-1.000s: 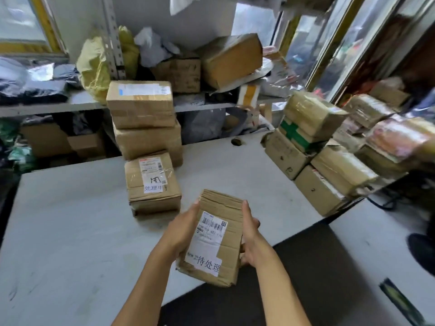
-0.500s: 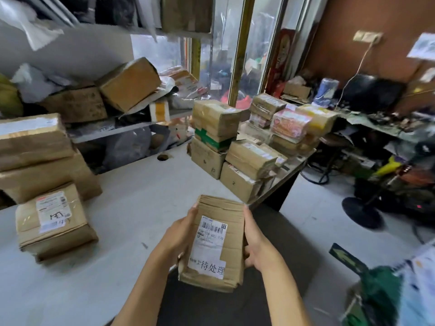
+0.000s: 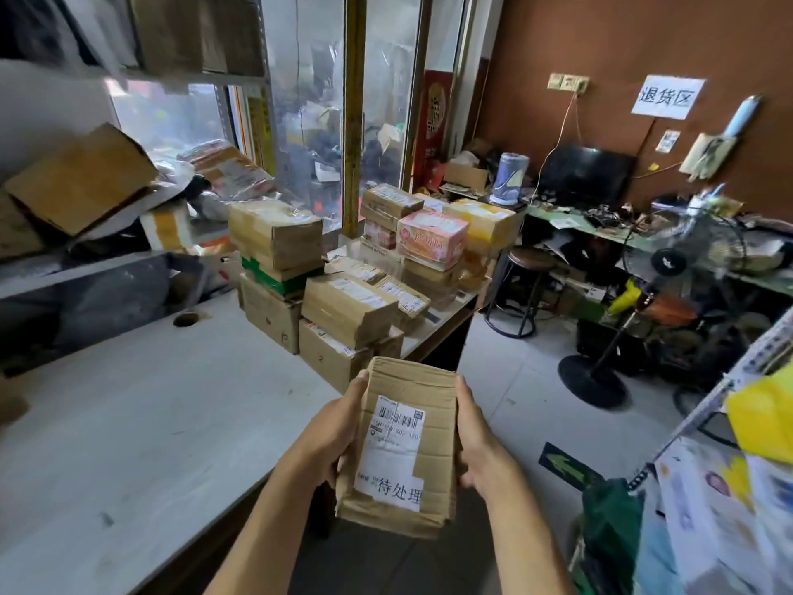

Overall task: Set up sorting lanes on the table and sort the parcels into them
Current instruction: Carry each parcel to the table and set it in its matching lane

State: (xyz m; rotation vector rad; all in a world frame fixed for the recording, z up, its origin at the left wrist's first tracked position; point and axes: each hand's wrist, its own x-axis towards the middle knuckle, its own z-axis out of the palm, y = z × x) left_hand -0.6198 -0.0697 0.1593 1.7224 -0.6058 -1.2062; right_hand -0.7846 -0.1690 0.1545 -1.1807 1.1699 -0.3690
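A small brown cardboard parcel point(image 3: 405, 448) with a white barcode label and a handwritten-style white tag is held in front of me, past the near edge of the white table point(image 3: 141, 423). My left hand point(image 3: 332, 431) grips its left side and my right hand point(image 3: 476, 444) grips its right side. A heap of taped brown parcels point(image 3: 343, 307) stands on the table's far right end, with a pink box point(image 3: 431, 238) on top of the back stack.
Shelves on the left carry loose boxes point(image 3: 81, 178). A stool point(image 3: 525, 285), a floor fan point(image 3: 682, 259) and a cluttered bench with a monitor point(image 3: 585, 173) stand to the right. A white paper sign point(image 3: 667, 96) hangs on the brown wall. A yellow bag point(image 3: 764, 414) sits at the right edge.
My view has swung to the right, from the stacked boxes on the table's left towards the right-hand heap and the room beyond. Both hands keep holding the same parcel.
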